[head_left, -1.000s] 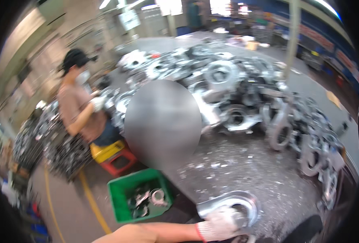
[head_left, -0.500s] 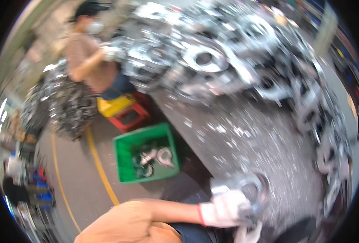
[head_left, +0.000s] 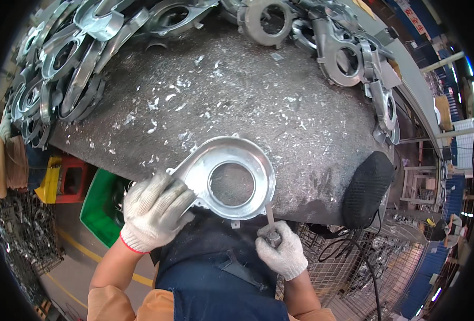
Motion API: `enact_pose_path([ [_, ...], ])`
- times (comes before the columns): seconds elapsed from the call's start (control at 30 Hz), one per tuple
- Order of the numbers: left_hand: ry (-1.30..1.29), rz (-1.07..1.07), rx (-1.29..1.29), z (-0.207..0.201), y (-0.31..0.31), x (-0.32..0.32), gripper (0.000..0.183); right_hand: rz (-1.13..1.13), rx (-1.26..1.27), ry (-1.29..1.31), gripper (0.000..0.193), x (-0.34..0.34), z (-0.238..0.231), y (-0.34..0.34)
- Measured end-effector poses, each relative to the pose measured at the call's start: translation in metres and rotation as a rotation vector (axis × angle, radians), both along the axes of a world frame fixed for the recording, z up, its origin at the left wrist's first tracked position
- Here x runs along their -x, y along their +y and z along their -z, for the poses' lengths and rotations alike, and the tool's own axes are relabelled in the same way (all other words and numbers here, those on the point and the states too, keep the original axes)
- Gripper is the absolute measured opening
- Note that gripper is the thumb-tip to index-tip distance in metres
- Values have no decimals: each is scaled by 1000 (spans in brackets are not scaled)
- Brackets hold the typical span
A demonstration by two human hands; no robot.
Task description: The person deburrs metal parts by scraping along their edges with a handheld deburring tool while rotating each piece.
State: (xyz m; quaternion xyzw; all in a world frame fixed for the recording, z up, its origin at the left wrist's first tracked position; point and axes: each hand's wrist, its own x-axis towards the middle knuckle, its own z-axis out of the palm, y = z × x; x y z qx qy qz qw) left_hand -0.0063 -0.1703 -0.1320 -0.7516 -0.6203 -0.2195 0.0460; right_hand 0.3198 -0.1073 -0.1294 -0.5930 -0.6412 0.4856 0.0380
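My left hand (head_left: 158, 211), in a white knit glove with a red cuff, is closed on the narrow side of a silvery metal blower housing (head_left: 198, 174). The housing is scroll-shaped with a big round hole and small tabs on its rim, and it lies at the table's near edge. In my gloved right hand (head_left: 283, 250) is a tool with a flat metal blade (head_left: 270, 215); its tip meets the housing's lower right rim. Most of the tool's handle is hidden in the fist, so its exact kind is unclear.
Similar housings are heaped at the far left (head_left: 66, 56) and far right (head_left: 344, 61). Metal chips litter the dark table (head_left: 205, 115). A black mesh-covered object (head_left: 369, 187) stands at the right edge. The green bin (head_left: 95, 206) sits below left, near a co-worker's arm (head_left: 2, 160).
The view has swung from the left toward the table in front of me. The housing is now before my body, and my right hand with the bladed tool shows at its rim.
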Motion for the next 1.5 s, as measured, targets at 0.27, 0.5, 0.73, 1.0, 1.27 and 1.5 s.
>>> enact_pose_path([
  [0.27,-165,13,-122,-45,26,-6,14,-42,-150,26,31,34,-31,18],
  [0.5,-198,43,-91,-55,38,2,14,-66,-149,49,35,25,-27,34],
  [0.73,-161,61,-93,-59,42,0,12,-169,-183,105,31,28,-31,37],
  [1.0,-154,94,-74,-60,47,7,10,-126,-265,4,27,35,-31,40],
  [1.27,21,154,-114,-65,50,3,22,-450,865,375,26,13,-14,74],
  [1.5,133,302,-6,-80,56,15,34,-1077,509,171,29,-6,-6,59],
])
